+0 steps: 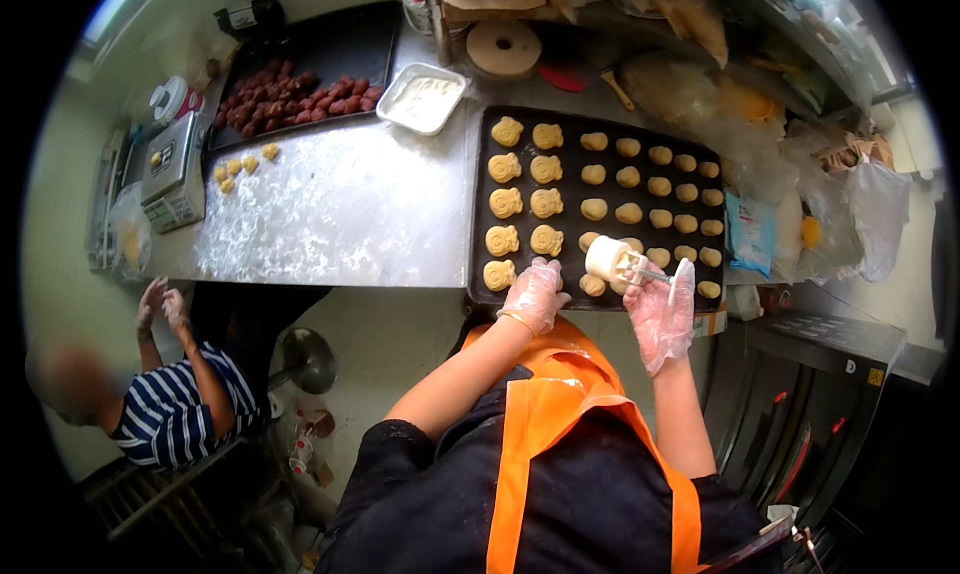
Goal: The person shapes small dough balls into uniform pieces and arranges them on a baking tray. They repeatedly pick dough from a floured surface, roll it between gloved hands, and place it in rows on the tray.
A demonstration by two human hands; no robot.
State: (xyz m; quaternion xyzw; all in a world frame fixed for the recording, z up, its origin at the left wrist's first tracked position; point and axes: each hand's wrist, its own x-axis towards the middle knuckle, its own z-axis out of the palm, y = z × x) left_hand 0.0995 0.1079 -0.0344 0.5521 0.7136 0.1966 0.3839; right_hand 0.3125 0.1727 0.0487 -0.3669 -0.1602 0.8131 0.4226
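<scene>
A dark baking tray [523,289] lies before me. Its two left columns hold dough pieces pressed with a raised animal-like pattern [546,203]; further right are rows of plain dough balls [628,213]. My left hand [534,298], in a clear plastic glove, is at the tray's near edge, thumb and fingers around a dough piece [559,280] mostly hidden by them. In my gloved right hand [660,315] is a white plunger-type pastry mould [609,259] with a spring and a handle. It is tilted on its side above the plain balls, covering some of them.
On the metal worktop [337,206], dusted with flour, are small dough bits [249,164], a digital scale [176,169] and a white tub of flour [422,98]. A second tray [360,41] holds dark red filling balls [281,98]. A co-worker [187,401] sits at left, hands raised near the worktop's edge.
</scene>
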